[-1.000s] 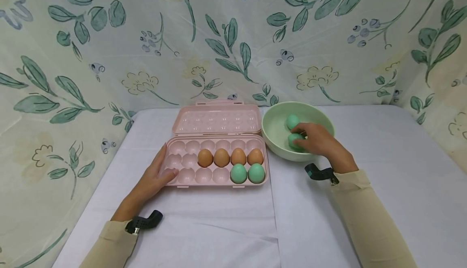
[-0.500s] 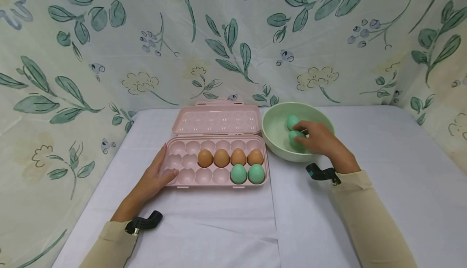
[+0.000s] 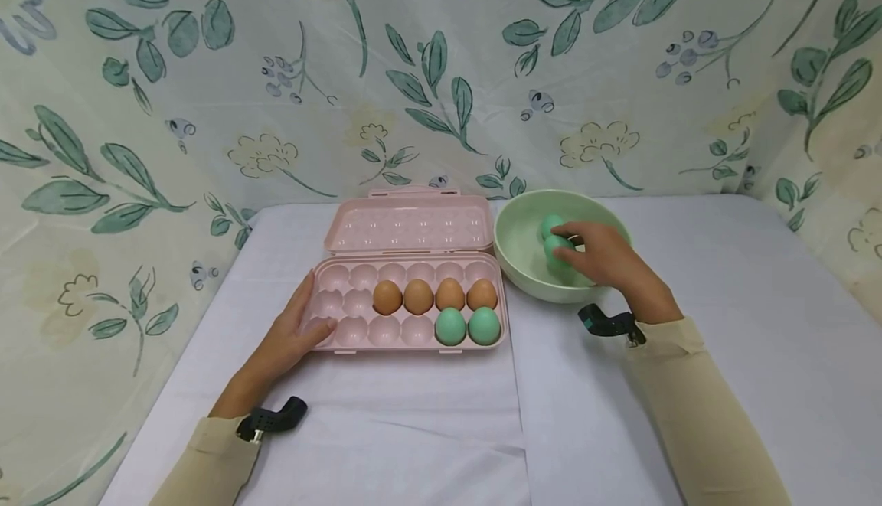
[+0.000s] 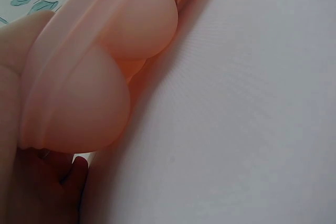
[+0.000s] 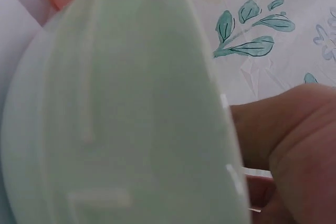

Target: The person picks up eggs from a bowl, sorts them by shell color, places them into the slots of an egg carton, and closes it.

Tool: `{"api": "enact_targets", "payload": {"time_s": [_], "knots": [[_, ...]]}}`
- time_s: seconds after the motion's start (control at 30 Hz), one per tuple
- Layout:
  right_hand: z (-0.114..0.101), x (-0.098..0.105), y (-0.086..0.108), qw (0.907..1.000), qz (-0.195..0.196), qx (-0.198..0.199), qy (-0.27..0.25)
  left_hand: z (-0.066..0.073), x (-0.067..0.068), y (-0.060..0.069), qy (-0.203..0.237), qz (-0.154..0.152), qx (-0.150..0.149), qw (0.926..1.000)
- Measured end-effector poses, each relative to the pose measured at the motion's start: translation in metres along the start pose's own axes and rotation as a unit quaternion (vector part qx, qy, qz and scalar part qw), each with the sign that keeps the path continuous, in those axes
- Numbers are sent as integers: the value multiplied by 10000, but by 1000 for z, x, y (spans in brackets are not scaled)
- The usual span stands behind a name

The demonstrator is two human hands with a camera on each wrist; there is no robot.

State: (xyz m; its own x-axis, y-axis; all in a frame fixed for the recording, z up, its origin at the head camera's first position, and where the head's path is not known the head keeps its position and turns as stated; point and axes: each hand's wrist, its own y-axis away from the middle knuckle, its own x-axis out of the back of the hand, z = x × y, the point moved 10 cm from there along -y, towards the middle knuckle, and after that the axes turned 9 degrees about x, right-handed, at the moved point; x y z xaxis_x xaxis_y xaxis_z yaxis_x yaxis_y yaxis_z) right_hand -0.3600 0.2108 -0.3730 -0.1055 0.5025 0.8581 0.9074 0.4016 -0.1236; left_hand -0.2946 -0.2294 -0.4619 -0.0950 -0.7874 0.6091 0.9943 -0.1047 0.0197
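My left hand (image 3: 285, 337) grips the left end of an open pink egg carton (image 3: 331, 305), its thumb on the front corner. In the left wrist view, fingers curl near the carton's rounded cups (image 4: 86, 103). Several brown eggs (image 3: 418, 297) fill the right part of the middle row. Two green eggs (image 3: 451, 327) sit at the right end of the front row. Inside a light green bowl (image 3: 517, 276), my right hand (image 3: 606, 257) pinches a green egg (image 3: 555, 247) between thumb and fingers. Another green egg (image 3: 549, 224) lies just behind it. The right wrist view shows mostly the bowl's outer wall (image 5: 131, 103).
The carton's lid (image 3: 406, 226) lies folded back behind the tray. Close to the carton's right side stands the bowl. A white cloth (image 3: 413, 422) covers the table, and a floral sheet (image 3: 310, 108) hangs behind its far edge.
My right hand and the pinched green egg have shifted slightly upward in the head view, nearer the other green egg. The left hand and carton stay put.
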Motion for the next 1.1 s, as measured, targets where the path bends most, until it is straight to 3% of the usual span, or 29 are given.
{"api": "enact_targets", "payload": {"time_s": [0.27,0.57,1.1], "knots": [[-4,3,-3,9995,214,196,-101,0,-2,1,125,-36,46,9999],[-7,2,-7,9986,412,155,-287,2,1,1,84,24,-20,10000],[-27,13,-9,9910,950,545,-774,4,1,2,44,86,-21,10000]]}}
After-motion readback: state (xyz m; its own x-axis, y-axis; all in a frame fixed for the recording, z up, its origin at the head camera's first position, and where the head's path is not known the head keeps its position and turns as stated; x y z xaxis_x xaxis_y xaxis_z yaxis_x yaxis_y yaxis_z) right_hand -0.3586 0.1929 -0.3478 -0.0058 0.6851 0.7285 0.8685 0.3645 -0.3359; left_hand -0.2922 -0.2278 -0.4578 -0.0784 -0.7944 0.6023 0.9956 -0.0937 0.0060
